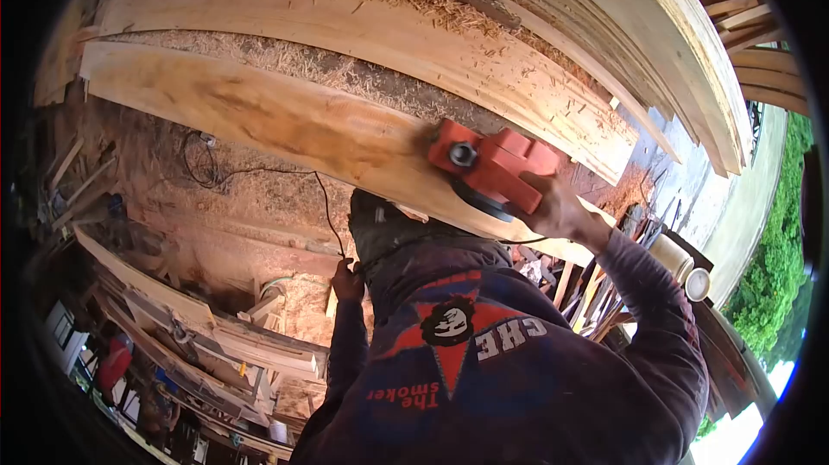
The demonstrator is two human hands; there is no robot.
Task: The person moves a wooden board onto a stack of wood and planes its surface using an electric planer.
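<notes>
A red electric planer (501, 163) rests on a long pale plank (259, 111) with darker brown staining along its face. My right hand (557, 210) is wrapped round the planer's rear handle at the plank's right part. Low at my left side, my left hand (345, 279) is closed on a thin black power cord (326, 206). From that hand the cord runs up and leftward over the shavings; another stretch crosses in front of my body toward the planer. The fingers of my left hand are small and dark in view.
Beyond the plank lies another board (345, 37) strewn with wood shavings (406, 3). Stacked long boards (622, 33) stand at upper right. Timber pieces (199, 310) lie at lower left, and a pale cylindrical container (669, 258) is by my right arm. Shavings cover the ground.
</notes>
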